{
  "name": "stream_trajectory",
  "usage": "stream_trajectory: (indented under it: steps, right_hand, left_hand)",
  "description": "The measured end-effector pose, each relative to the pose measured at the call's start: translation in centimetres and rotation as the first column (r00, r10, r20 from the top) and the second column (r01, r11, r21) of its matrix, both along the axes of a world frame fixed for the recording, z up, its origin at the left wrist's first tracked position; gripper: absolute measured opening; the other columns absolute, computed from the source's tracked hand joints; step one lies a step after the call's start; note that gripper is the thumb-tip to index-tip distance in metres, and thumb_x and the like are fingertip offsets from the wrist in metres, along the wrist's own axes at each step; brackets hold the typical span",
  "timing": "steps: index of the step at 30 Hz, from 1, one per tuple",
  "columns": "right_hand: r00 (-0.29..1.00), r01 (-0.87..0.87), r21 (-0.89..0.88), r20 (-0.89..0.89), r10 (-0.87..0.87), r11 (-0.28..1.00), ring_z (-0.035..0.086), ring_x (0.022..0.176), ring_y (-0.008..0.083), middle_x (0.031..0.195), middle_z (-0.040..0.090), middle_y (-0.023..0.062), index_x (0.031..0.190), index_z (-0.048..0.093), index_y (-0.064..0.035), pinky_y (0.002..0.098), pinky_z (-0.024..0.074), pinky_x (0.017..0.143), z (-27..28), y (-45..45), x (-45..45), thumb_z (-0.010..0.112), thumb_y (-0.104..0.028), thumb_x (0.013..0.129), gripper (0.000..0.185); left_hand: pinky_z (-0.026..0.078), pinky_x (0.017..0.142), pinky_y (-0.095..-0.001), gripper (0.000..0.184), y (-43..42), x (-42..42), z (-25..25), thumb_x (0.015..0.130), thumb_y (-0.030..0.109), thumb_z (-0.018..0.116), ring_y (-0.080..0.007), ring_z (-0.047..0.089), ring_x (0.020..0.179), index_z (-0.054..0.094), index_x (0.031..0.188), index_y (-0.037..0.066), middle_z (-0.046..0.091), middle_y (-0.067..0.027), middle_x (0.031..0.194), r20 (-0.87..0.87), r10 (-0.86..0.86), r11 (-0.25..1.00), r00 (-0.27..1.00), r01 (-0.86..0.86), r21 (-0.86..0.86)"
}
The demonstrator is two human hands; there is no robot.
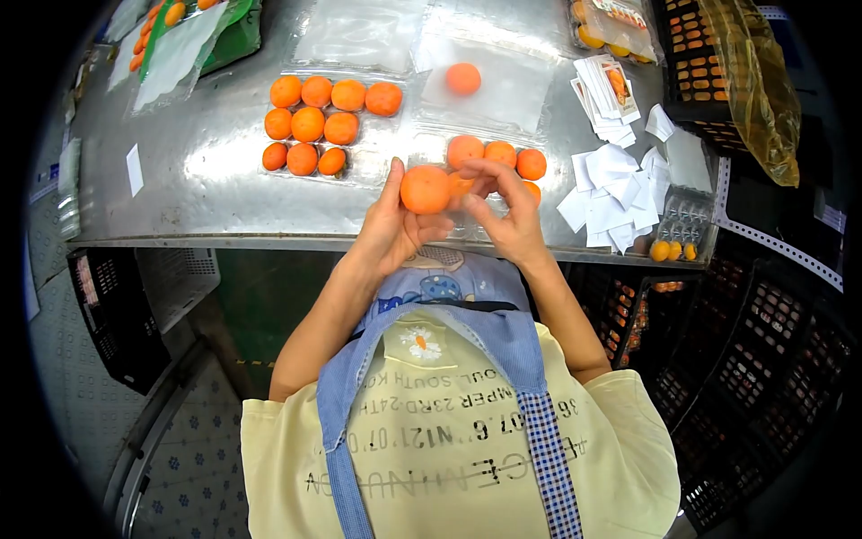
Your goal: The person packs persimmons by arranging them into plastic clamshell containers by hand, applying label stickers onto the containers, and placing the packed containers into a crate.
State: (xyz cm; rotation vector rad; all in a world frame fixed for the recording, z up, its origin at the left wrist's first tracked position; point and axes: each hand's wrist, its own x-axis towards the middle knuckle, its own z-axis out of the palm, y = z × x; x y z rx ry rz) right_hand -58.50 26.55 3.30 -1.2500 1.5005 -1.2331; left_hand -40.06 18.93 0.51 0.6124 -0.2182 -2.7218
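Observation:
An orange mandarin [426,189] rests in my left hand [392,226], with the thumb up along its left side and the fingers underneath. Just to its right is my right hand [510,214], slightly blurred, its fingers bent and its thumb apart from them. Behind those fingers another mandarin [461,183] partly shows; whether they touch it I cannot tell. Beyond the right hand, more mandarins [500,154] sit in a clear plastic tray, partly hidden by the hand. To the left, a clear tray [361,154] holds rows of mandarins [307,124].
A single mandarin [463,79] lies on clear plastic packaging [516,94] at the back of the metal table [202,171]. White paper slips [615,193] and printed cards [603,94] are on the right, near small yellow fruit [660,251]. Black crates [763,341] stand below right.

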Motion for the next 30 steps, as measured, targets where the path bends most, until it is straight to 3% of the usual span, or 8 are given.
stream_trajectory:
  steps: [2,8,11,17,23,26,30]
  right_hand:
    - [1.0,0.013,0.003,0.006,-0.013,1.0,0.057,0.085,0.0143,0.104,0.062,0.0083,0.119,0.056,-0.0008,0.0279,0.0473,0.076,0.1,0.0,0.1,0.068,-0.011,0.085,0.037]
    - [0.999,0.031,-0.003,-0.014,-0.031,1.0,0.059,0.083,0.015,0.1,0.063,0.0086,0.114,0.058,0.0006,0.0281,0.0477,0.075,0.1,-0.1,0.5,0.066,-0.01,0.087,0.03]
    - [0.999,0.029,-0.009,-0.017,-0.029,1.0,0.06,0.084,0.0153,0.101,0.063,0.0088,0.114,0.058,0.0006,0.0282,0.0479,0.075,0.2,-0.2,0.7,0.065,-0.01,0.087,0.03]
    - [1.0,0.029,0.041,-0.01,-0.029,0.999,0.062,0.087,0.0158,0.1,0.065,0.0093,0.114,0.059,-0.0007,0.0285,0.0484,0.077,0.4,-0.6,1.2,0.065,-0.01,0.088,0.028]
    - [0.998,0.058,0.056,-0.006,-0.058,0.997,0.062,0.083,0.0145,0.096,0.066,0.0076,0.112,0.061,-0.0014,0.0271,0.0481,0.076,-0.5,-0.7,1.3,0.062,-0.009,0.089,0.024]
    - [0.998,0.06,0.064,0.026,-0.062,0.996,0.06,0.078,0.0118,0.093,0.065,0.0052,0.111,0.063,-0.002,0.0254,0.047,0.073,-0.7,-0.9,1.5,0.062,-0.01,0.089,0.022]
    - [0.999,0.038,0.084,-0.024,-0.036,0.996,0.058,0.075,0.0104,0.09,0.065,0.004,0.111,0.062,-0.0015,0.0246,0.0458,0.069,-1.3,-1.0,1.5,0.062,-0.009,0.089,0.023]
  left_hand:
    - [0.058,0.069,-0.0271,0.07,0.1,-0.2,0.0,0.097,0.061,0.03,-0.0184,0.067,0.082,0.044,0.133,0.002,0.065,-0.0146,0.105,-0.067,-0.009,1.0,0.998,0.01,0.019]
    - [0.057,0.07,-0.0247,0.065,0.3,-1.2,1.7,0.094,0.06,0.041,-0.0157,0.064,0.083,0.049,0.126,0.004,0.064,-0.0112,0.101,0.178,0.136,0.978,0.974,-0.161,0.134]
    - [0.057,0.072,-0.0258,0.062,0.1,-1.3,2.6,0.093,0.059,0.045,-0.0158,0.064,0.084,0.051,0.122,0.004,0.064,-0.0102,0.1,0.168,0.147,0.977,0.975,-0.169,0.128]
    - [0.057,0.074,-0.0273,0.056,0.0,-0.4,1.3,0.094,0.056,0.046,-0.0172,0.066,0.084,0.054,0.117,0.005,0.065,-0.0105,0.102,0.147,0.107,0.991,0.983,-0.118,0.069]
    - [0.057,0.067,-0.0261,0.057,-1.3,0.3,2.6,0.097,0.056,0.039,-0.0162,0.067,0.083,0.057,0.115,0.004,0.067,-0.009,0.101,0.173,0.146,0.985,0.974,-0.159,0.064]
    - [0.054,0.058,-0.0233,0.063,-2.0,1.5,2.4,0.097,0.059,0.035,-0.0147,0.063,0.066,0.055,0.119,0.003,0.066,-0.0122,0.09,0.206,0.159,0.971,0.966,-0.191,0.146]
    - [0.049,0.054,-0.0226,0.067,-2.7,3.0,2.5,0.095,0.061,0.036,-0.0153,0.058,0.061,0.053,0.123,0.003,0.063,-0.0125,0.085,0.209,0.195,0.954,0.958,-0.235,0.188]
